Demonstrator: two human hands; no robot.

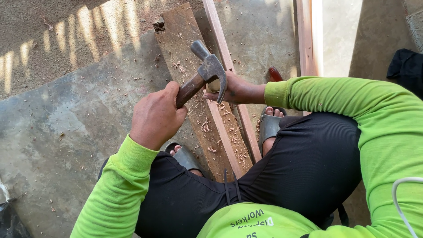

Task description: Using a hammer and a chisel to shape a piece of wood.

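Floor: bare concrete, dusty, strewn with wood chips; sun stripes at 11 o'clock.
Plank: broad, rough and dark, flat on the floor from 12 down to 6 between the feet; chipped corner at its far end; looks stiff and heavy, unlikely to shift under blows.
Strip: thin pale batten lying along the plank's right edge, touching it; narrow and light, likely to bounce or skid unless pinned; best held from the side, close to the work point.
Frame: upright pale timber at 1 o'clock, well apart from the plank.
Sandals: one at 3 o'clock of the plank beside the strip, another at 7 o'clock.
Hammer: claw type, steel head over a worn wooden handle, raised above the plank, claws curving down toward the right hand; head-heavy, handle smooth, so best taken well down the shaft for swing.
Left hand: grip wrapped tight round the handle's lower end, fingers pressed together.
Right hand: resting on the strip at 3 o'clock of the hammer head, fingers curled in against the wood; whether a nail sits pinched between them cannot be told, hidden by the head.
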